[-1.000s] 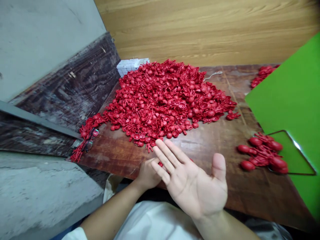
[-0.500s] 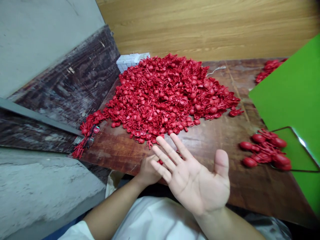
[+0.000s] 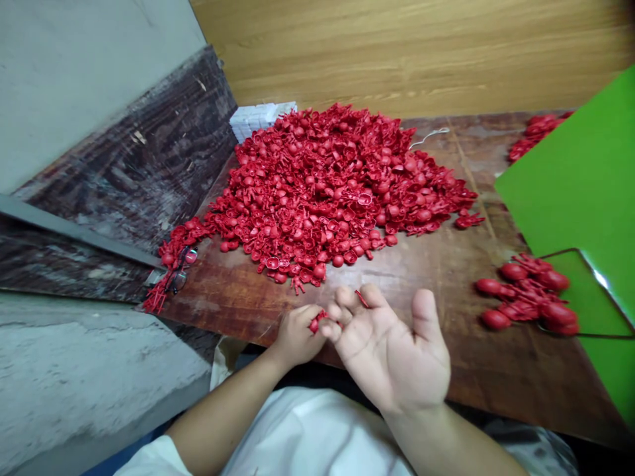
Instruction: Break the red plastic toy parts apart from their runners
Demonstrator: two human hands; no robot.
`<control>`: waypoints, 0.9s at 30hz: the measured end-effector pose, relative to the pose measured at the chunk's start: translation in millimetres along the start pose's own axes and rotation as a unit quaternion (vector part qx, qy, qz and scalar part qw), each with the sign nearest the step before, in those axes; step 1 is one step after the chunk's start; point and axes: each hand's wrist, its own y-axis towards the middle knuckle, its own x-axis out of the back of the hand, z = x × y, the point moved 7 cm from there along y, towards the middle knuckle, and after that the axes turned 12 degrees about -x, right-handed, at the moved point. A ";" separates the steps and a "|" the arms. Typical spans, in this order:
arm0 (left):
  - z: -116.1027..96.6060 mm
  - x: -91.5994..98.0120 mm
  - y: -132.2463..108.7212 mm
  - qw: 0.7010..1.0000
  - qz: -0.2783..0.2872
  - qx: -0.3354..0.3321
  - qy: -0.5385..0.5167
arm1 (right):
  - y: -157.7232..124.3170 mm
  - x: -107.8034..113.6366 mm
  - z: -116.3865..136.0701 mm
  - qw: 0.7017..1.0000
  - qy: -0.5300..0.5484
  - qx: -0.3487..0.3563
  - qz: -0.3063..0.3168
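Note:
My left hand (image 3: 296, 336) is closed at the table's near edge, its fingers wrapped round a small red plastic figure (image 3: 316, 322) that shows only in part. Palm up beside it, my right hand (image 3: 394, 360) has its fingers bent inward and its thumb standing apart; the palm is bare. A thin red sliver (image 3: 362, 299) shows between two of its fingers, and I cannot tell what it belongs to. Beyond both hands lies a big heap of red plastic figures (image 3: 322, 192), some with hollow, cup-like halves facing up.
More red figures (image 3: 533, 294) lie at the right by a green board (image 3: 575, 178) and a thin metal frame (image 3: 602, 281). Glasses (image 3: 178, 271) rest among red pieces at the left edge. A white stack (image 3: 258, 120) and a white string (image 3: 429, 137) lie behind.
My right hand's fingers have curled inward from stretched out, and the hand has dropped slightly. The red figure in my left hand now shows more clearly.

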 end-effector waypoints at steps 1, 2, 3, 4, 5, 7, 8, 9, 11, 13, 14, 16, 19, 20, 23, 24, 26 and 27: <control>-1.3 -0.7 0.6 1.000 0.005 -0.009 0.005 | 0.5 4.0 2.4 1.000 0.002 0.008 -0.004; -2.6 -1.1 1.1 1.000 0.008 -0.018 0.012 | 0.9 8.6 4.7 1.000 0.005 0.014 -0.007; -3.6 -1.1 1.4 0.999 0.009 -0.024 0.020 | 1.2 13.8 7.1 1.000 0.005 0.019 -0.011; -4.1 -0.7 1.5 0.999 0.007 -0.026 0.027 | 1.5 19.4 9.6 1.000 0.004 0.023 -0.016; -4.2 -0.1 1.4 0.999 0.004 -0.025 0.031 | 1.9 25.2 12.0 0.999 0.002 0.025 -0.024; -4.3 0.5 1.2 0.999 0.003 -0.023 0.026 | 3.0 36.2 16.5 0.999 0.006 0.027 -0.041; -4.3 0.9 1.1 1.000 0.002 -0.022 0.018 | 3.8 41.1 18.4 0.998 0.012 0.027 -0.049; -4.6 1.7 0.8 1.000 0.001 -0.021 0.007 | 4.8 45.4 20.1 0.998 0.016 0.027 -0.058; -5.5 4.6 -0.1 1.000 -0.008 -0.013 -0.018 | 7.1 52.4 22.6 0.996 0.021 0.031 -0.076; -7.2 9.5 -2.4 0.998 -0.029 0.011 -0.058 | 8.8 58.4 23.9 0.994 0.013 0.044 -0.095; -9.4 12.2 -3.9 0.995 -0.042 0.025 -0.084 | 8.8 61.2 24.2 0.993 0.002 0.057 -0.104; -18.9 16.3 -6.9 0.985 -0.059 0.044 -0.158 | 5.7 66.3 25.5 0.986 -0.051 0.099 -0.123; -47.2 18.2 -8.5 0.956 -0.050 0.033 -0.289 | -7.4 66.9 27.3 0.949 -0.227 0.172 -0.138; -57.7 19.1 -8.4 0.946 -0.045 0.026 -0.319 | -11.7 64.0 25.1 0.928 -0.302 0.176 -0.128; -87.7 22.3 -6.8 0.933 -0.027 -0.018 -0.358 | -22.7 49.5 12.2 0.850 -0.503 0.150 -0.044; -95.7 23.6 -6.4 0.931 -0.025 -0.037 -0.362 | -27.2 43.7 9.7 0.819 -0.552 0.157 -0.015; -107.3 25.8 -6.4 0.929 -0.023 -0.067 -0.363 | -36.0 33.2 9.2 0.763 -0.616 0.196 0.024; -111.1 26.4 -6.7 0.929 -0.021 -0.076 -0.362 | -39.6 29.2 9.8 0.740 -0.636 0.218 0.034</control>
